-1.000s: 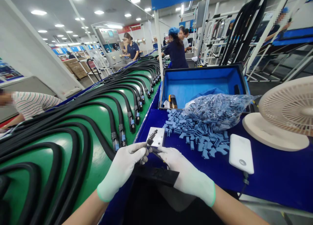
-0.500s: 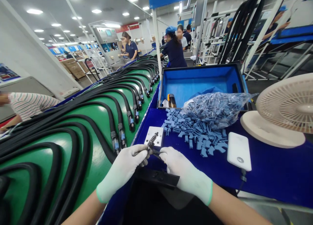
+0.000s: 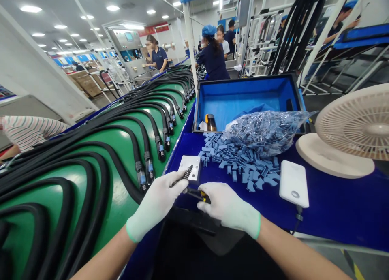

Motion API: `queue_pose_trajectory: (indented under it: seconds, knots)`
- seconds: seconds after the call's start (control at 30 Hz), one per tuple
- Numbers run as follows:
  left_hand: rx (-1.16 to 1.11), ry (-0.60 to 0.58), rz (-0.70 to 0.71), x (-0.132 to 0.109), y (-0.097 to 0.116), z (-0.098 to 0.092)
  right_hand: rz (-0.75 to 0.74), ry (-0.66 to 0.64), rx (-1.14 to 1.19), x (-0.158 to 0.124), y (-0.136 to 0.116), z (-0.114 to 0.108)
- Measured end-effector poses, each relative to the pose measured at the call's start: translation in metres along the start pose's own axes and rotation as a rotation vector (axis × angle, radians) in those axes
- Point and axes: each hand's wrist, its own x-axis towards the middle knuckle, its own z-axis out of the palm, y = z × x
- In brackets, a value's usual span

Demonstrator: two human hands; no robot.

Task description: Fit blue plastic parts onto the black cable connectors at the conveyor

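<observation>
Head view: a black cable connector (image 3: 187, 173) is being clenched by the fingers (image 3: 180, 182) of the gloved left hand (image 3: 156, 203) over a white plate (image 3: 194, 165), while a yellow-banded tool (image 3: 203, 196) is being grasped by the right hand (image 3: 226, 209).

the gloved left hand (image 3: 156, 203) holds a ribbed black cable connector (image 3: 187, 174) just over a white metal plate (image 3: 191, 167), while the gloved right hand (image 3: 227, 205) grips a slim black-and-yellow tool (image 3: 200, 195) close beside it. both hands are at the edge of the blue counter (image 3: 334, 219). loose blue plastic clips (image 3: 237, 158) lie beyond the plate, beside a clear bag (image 3: 264, 132) of more clips that sits against an open blue case (image 3: 243, 93). a white power bank (image 3: 293, 183) and a cream fan (image 3: 346, 130) stand to the right; black cables (image 3: 140, 146) curve across a green board (image 3: 120, 178) on the left.
</observation>
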Motion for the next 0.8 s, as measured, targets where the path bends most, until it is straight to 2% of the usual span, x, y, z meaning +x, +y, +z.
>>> queue_pose_trajectory:
  seconds: [0.13,0.23,0.37,0.5,0.57,0.7,0.8]
  knots:
    - [-0.062,0.033,-0.09,-0.001,-0.001,0.005,0.013,0.072,-0.083,0.013,0.006,0.015]
    - [-0.141,0.042,-0.116,0.002,-0.002,0.008,-0.012,0.106,-0.06,0.011,0.01,0.018]
    - [-0.382,0.017,-0.104,0.006,-0.001,0.008,-0.112,0.059,-0.074,-0.008,0.015,-0.001]
    - [-0.45,0.094,-0.076,0.005,0.004,0.002,-0.01,0.221,-0.142,-0.029,0.013,-0.015]
    - [-0.423,0.071,-0.078,0.003,0.006,-0.001,0.023,0.259,0.109,-0.035,0.005,-0.012]
    - [-0.286,-0.077,-0.014,-0.002,0.011,0.0,0.225,0.168,0.95,-0.039,-0.015,0.006]
    - [-0.168,-0.236,0.132,-0.003,0.013,0.007,0.317,0.184,1.248,-0.035,-0.024,0.014]
